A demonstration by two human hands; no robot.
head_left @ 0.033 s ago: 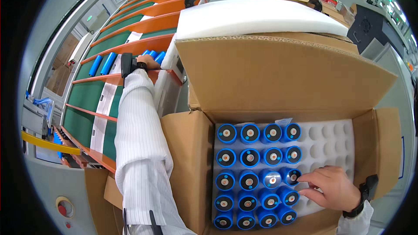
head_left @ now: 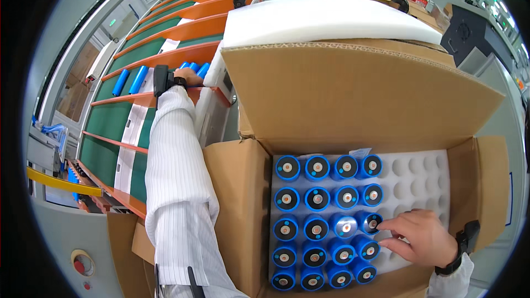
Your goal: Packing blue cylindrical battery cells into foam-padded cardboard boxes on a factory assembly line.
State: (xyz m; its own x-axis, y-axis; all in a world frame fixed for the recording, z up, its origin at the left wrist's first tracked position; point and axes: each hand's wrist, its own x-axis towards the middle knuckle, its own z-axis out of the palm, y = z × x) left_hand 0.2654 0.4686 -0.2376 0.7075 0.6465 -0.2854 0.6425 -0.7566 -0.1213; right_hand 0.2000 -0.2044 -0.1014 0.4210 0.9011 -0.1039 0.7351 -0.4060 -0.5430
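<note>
Blue cylindrical battery cells (head_left: 317,200) with black ring tops stand in rows in a white foam tray (head_left: 411,174) inside an open cardboard box (head_left: 353,99). My right hand (head_left: 422,237) is over the right-hand column of cells. Its index fingertip touches the top edge of one cell (head_left: 371,223), and the thumb is apart, beside the cell nearer me. My left hand (head_left: 190,77) reaches far left to several blue cells (head_left: 203,70) lying on a green conveyor lane; its fingers are mostly hidden, so its grip does not show.
Orange dividers (head_left: 185,58) split the conveyor into lanes, where two more blue cells (head_left: 138,80) lie left of my wrist. White foam (head_left: 331,19) stands behind the raised box flap. A yellow bar (head_left: 63,181) and a red button (head_left: 79,266) are at the left.
</note>
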